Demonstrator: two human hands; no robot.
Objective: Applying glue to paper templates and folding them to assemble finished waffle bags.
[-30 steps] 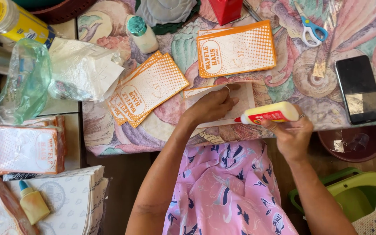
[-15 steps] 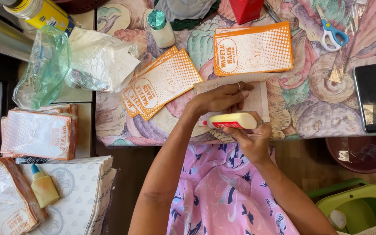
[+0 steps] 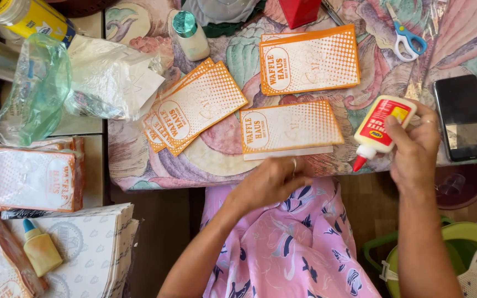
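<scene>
My right hand (image 3: pixel 413 148) grips a white glue bottle (image 3: pixel 379 126) with a red label, its red tip pointing down-left, at the table's near edge. My left hand (image 3: pixel 271 181) hovers just below an orange-and-white dotted paper bag (image 3: pixel 290 127) lying flat on the patterned tablecloth; its fingers are loosely curled and hold nothing. A white strip shows along that bag's near edge. A second such bag (image 3: pixel 309 59) lies farther back, and a fanned stack of the same bags (image 3: pixel 193 107) lies to the left.
Blue-handled scissors (image 3: pixel 406 37) and a dark phone (image 3: pixel 462 117) lie at the right. A teal-capped small bottle (image 3: pixel 190 35), crumpled plastic bags (image 3: pixel 78 83) and a yellow can (image 3: pixel 28 17) are at the left. Bundled bags (image 3: pixel 31 178), paper stacks and another glue bottle (image 3: pixel 41 248) sit lower left. A green basin (image 3: pixel 473 248) stands lower right.
My right hand carried the glue bottle off the bag to the right. My left hand lifted off the bag and drew back toward me. The bag now lies folded flat, orange face up.
</scene>
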